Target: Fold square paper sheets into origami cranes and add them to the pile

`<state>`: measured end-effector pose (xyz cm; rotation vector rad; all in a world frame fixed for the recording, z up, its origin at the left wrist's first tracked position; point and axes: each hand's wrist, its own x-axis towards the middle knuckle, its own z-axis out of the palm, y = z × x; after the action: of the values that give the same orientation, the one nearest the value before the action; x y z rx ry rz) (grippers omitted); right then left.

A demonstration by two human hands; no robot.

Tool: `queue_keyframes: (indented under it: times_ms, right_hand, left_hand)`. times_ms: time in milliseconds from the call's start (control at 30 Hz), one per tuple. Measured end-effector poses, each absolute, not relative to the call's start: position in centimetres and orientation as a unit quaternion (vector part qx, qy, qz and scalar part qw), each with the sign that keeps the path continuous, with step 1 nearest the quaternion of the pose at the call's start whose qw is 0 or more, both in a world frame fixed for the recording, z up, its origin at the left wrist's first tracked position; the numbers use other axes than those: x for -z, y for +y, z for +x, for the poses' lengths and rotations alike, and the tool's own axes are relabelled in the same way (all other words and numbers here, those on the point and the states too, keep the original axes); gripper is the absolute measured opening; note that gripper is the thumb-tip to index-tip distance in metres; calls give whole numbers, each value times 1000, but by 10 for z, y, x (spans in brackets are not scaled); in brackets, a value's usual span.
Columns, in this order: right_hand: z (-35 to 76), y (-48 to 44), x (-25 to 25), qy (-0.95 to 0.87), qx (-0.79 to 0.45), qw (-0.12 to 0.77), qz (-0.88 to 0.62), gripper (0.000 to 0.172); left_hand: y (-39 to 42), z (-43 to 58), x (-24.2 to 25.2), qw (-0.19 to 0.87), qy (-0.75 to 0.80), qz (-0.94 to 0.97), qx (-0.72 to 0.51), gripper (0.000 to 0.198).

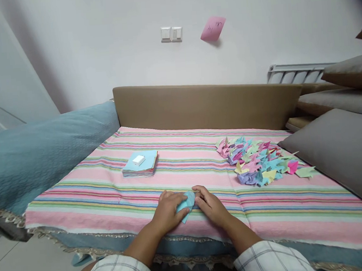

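Observation:
A light blue piece of folded paper [189, 200] lies between my hands, low over the striped cloth near its front edge. My left hand [168, 211] holds its left side, thumb below and fingers over the top. At the paper's right edge, my right hand [212, 208] has its thumb and curled forefinger closed on it. Details of the folds are too small to make out. Beyond my left hand sits a stack of square coloured paper [150, 158], with a small white block [138, 160] on top. A heap of folded paper cranes [260, 160] in many colours spreads out to the right.
The striped cloth [187, 140] covers a sofa seat with a brown backrest [210, 108]. Grey cushions [341, 139] are piled at the right, and a blue covered armrest [52, 141] is at the left. A pink note [213, 28] and light switches [171, 34] are on the wall.

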<state>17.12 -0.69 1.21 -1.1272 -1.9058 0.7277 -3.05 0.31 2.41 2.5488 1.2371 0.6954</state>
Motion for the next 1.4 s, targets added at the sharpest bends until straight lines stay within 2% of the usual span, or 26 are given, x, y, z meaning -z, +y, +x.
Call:
queue_keyframes:
  times_ms: [167,300,667,867,1100,1267,1400]
  right_hand:
    - [165,-3,-4,-698,-304,429,-486,32]
    - [163,1,-2,-668,-309,455,-502,24]
    - [165,3,-2,-679,-259,448,-520,21]
    - [166,3,-4,-676,-253,442,-533,17]
    - [168,5,-4,-668,-241,453,-538,12]
    - [171,5,-7,-671,-244,416,-563,17]
    - [173,4,-11,-684,-235,399,-564,14]
  left_hand:
    - [0,-26,-24,77,410,880,-225,30]
    - [-1,-22,-26,72,398,889,-215,27]
    - [-1,-21,-23,130,431,853,-266,18]
    - [0,-21,-21,104,424,861,-261,32]
    - [0,-20,-20,76,410,874,-251,30]
    - [1,-21,-18,61,397,886,-233,30]
    - [1,-21,-19,52,390,889,-233,29]
